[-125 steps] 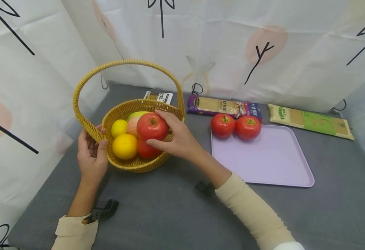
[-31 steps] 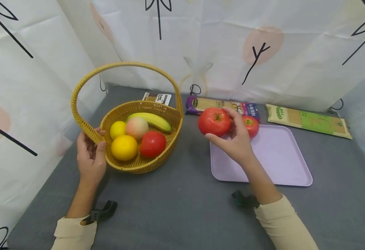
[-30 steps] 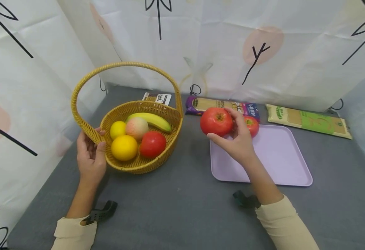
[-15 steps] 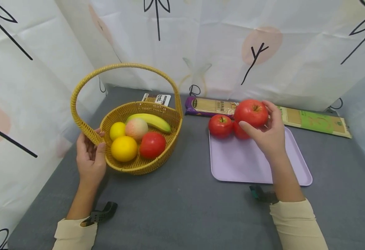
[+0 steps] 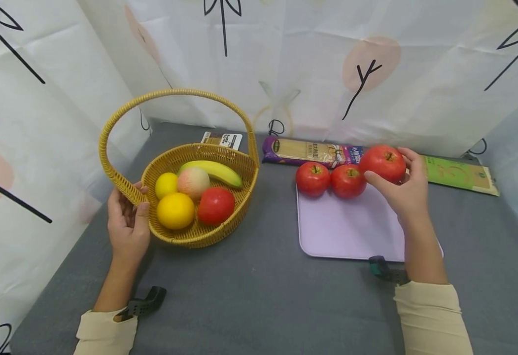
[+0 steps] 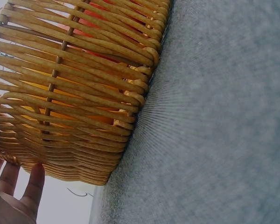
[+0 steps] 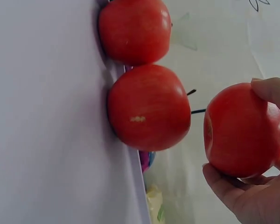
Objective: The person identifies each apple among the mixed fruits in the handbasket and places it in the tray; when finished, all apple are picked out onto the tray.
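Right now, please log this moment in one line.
left hand: holds wicker basket; right hand: holds red apple aloft; tray: two red apples

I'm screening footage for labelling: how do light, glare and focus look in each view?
Head: soft, even light, held apple clearly outlined; left wrist: basket weave fairly crisp, tabletop blurred; right wrist: pale specks, likely glints, on the middle apple, soft shadow beside it on the tray.

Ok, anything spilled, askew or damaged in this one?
Nothing clearly stands out. Fruit lies inside the basket, two red apples sit at the far edge of the tray, and the right hand holds another red apple clear of it. The middle apple shows a pale fleck; mark or glare, I can't tell.
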Demonstrator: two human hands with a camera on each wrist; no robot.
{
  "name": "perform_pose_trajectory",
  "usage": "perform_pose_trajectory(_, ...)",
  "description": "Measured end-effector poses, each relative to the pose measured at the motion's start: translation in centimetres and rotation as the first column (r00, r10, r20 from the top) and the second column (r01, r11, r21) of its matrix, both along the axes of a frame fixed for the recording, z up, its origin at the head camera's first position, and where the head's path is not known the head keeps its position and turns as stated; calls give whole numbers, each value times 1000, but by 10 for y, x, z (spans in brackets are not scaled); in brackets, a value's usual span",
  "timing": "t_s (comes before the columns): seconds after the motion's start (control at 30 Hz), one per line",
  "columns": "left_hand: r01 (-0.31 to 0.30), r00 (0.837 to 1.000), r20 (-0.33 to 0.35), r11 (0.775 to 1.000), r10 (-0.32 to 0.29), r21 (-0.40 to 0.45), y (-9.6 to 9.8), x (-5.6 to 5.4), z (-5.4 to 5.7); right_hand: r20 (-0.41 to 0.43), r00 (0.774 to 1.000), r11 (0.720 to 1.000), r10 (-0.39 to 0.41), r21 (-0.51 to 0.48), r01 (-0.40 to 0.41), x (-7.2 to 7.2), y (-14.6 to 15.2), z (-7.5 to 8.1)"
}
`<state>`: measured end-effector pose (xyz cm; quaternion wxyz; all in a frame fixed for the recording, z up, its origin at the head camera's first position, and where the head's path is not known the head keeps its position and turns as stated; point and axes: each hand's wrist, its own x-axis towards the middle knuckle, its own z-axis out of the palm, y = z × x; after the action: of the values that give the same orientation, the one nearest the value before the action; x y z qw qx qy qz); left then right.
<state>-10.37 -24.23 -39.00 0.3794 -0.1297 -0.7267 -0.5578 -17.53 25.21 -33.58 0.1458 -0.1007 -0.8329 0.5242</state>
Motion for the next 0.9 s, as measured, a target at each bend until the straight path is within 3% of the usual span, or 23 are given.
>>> perform_pose_trajectory(0.2, 2, 1000, 2, 1000, -2, 0, -1, -1, 0, 81, 996, 999, -33, -23, 35, 0, 14, -3)
perform_pose_trajectory(0.4, -18, 1000, 18, 1000, 18, -15, -10, -8, -14, 172, 984, 999, -47, 13, 46, 0, 25, -6)
perform_pose_trajectory(0.57, -20, 999, 27, 1000, 21, -13, -14, -10, -19, 275, 961, 999, -26, 28, 19, -3, 33, -14)
perform_pose_trajectory(0.7, -17, 1000, 25, 1000, 17, -19, -11, -8, -15, 313, 949, 999, -20, 40, 8, -6, 36, -20)
perform_pose_trajectory(0.9, 1, 1000, 22, 1000, -1, -4, -1, 0, 0, 326, 945, 998, -19, 61, -1, -8, 37, -25)
